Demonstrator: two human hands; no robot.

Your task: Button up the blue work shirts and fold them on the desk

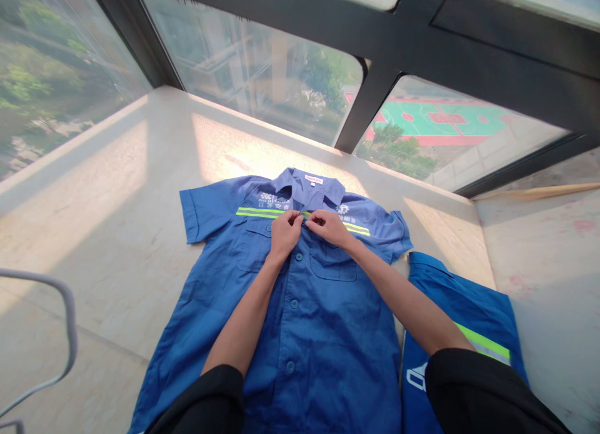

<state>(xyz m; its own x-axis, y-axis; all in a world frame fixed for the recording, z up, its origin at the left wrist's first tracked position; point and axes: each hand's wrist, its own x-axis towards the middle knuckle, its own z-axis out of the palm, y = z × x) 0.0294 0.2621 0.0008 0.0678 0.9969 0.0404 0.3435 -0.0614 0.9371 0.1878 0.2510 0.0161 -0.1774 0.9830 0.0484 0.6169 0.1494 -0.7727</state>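
Note:
A blue short-sleeved work shirt [328, 334] lies spread out, front side up, its collar pointing toward the window. Yellow-green reflective stripes and white lettering cross its chest. Several buttons run down the front placket. My left hand [285, 234] pinches the placket at chest height, just below the collar. Close beside it, my right hand [329, 227] pinches the other side of the placket. The fingertips of both hands nearly meet there, and whatever button sits between them is hidden.
A folded blue garment [450, 290] with a reflective stripe lies right of the shirt. The pale stone sill [103, 234] extends to the left, where a grey-white curved tube [70, 321] stands. Dark-framed windows [262, 65] rise behind, and a wall [553, 284] bounds the right side.

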